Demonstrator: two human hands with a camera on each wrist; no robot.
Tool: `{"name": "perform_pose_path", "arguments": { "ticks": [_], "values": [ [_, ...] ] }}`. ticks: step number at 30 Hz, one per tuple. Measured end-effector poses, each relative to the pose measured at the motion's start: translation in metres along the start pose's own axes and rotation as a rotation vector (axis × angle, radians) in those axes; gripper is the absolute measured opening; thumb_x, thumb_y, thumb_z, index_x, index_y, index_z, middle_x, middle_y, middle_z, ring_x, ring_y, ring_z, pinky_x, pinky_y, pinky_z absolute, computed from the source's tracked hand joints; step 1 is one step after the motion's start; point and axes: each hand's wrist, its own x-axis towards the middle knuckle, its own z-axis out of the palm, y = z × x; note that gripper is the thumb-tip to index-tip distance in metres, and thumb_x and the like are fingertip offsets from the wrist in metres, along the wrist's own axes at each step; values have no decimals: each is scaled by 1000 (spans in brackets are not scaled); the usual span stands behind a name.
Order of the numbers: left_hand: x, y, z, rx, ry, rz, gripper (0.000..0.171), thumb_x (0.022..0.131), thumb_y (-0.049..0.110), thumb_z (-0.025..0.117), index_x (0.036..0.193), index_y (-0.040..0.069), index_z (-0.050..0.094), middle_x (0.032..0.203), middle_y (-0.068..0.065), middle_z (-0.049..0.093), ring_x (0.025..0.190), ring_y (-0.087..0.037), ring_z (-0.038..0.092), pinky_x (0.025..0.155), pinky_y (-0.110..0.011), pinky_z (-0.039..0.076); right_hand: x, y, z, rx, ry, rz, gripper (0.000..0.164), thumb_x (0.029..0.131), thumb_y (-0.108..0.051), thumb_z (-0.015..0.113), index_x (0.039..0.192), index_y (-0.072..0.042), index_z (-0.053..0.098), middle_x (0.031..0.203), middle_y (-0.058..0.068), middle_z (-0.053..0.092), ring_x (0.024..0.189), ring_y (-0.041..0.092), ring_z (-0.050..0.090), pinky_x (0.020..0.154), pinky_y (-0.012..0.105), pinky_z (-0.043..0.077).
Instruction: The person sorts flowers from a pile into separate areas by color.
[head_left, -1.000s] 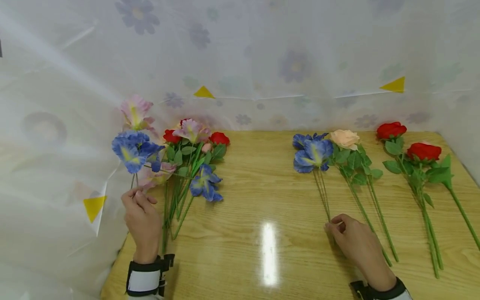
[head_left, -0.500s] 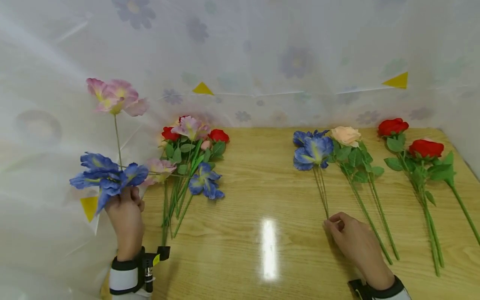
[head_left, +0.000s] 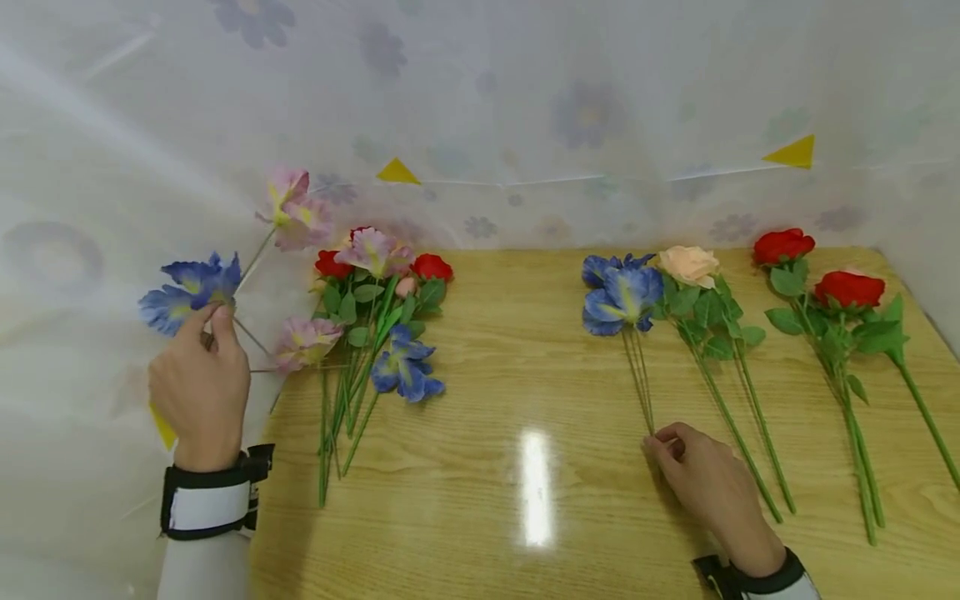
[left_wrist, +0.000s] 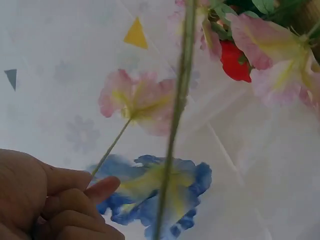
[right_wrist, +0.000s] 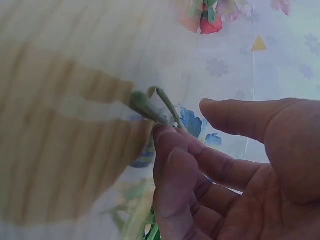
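My left hand (head_left: 202,392) is raised at the left edge of the table, pinching thin stems with fingertips. A blue iris (head_left: 180,296) leans left above the fingers, and a pink iris (head_left: 296,212) rises to the right on its bent stem. The left wrist view shows the pink bloom (left_wrist: 137,102) above the blue bloom (left_wrist: 170,187), a blurred stem crossing in front. My right hand (head_left: 708,492) rests low on the table, its fingertips pinching the lower ends of the stems below the blue irises (head_left: 626,296). In the right wrist view, green stem ends (right_wrist: 145,106) meet the fingertips.
On the left, a bunch holds red roses (head_left: 432,267), pink irises (head_left: 307,342) and a blue iris (head_left: 407,364). A peach rose (head_left: 688,267) lies right of the blue pair, with red roses (head_left: 849,289) further right. A flower-printed curtain (head_left: 517,100) hangs behind the table (head_left: 510,350).
My left hand has moved left and up from beside the bunch, carrying the blue and pink irises, which have turned and spread apart. My right hand has stayed at the stems.
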Motion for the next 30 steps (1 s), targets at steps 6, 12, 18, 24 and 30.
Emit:
{"name": "perform_pose_path", "arguments": {
  "ticks": [6,12,18,24,30],
  "values": [
    [-4,5,2,-142,14,-8,40,104,33,46,116,4,71,92,-19,72,73,-34,64,62,-29,40,0,-2,0,0,-4,3,37,97,-39,60,107,-4,68,82,3,69,57,8,56,46,30,42],
    [-15,19,4,-325,4,-57,41,105,32,40,98,1,67,64,-2,40,52,-11,31,53,-24,22,0,-2,-2,3,25,-17,32,97,-35,62,104,-4,69,79,2,67,59,9,56,49,30,43],
    [-33,40,6,-747,-223,-92,24,107,25,34,106,9,53,65,-2,42,49,-12,32,47,-24,27,0,-5,-5,12,83,-24,26,98,-27,60,103,-3,68,77,2,63,60,11,56,49,31,43],
    [-55,63,25,-1043,-535,-56,23,107,19,37,118,1,47,87,-9,66,64,-16,55,58,-23,50,-2,-9,-4,14,143,-56,24,97,-26,62,100,-3,69,73,0,62,56,9,54,46,28,40],
    [-86,86,52,-1129,-767,-153,24,99,11,57,115,-7,58,103,-21,65,84,-21,68,77,-37,57,-5,-12,-1,53,175,-96,24,97,-26,62,98,-4,70,72,-2,62,59,9,55,48,25,41]
  ]
}}
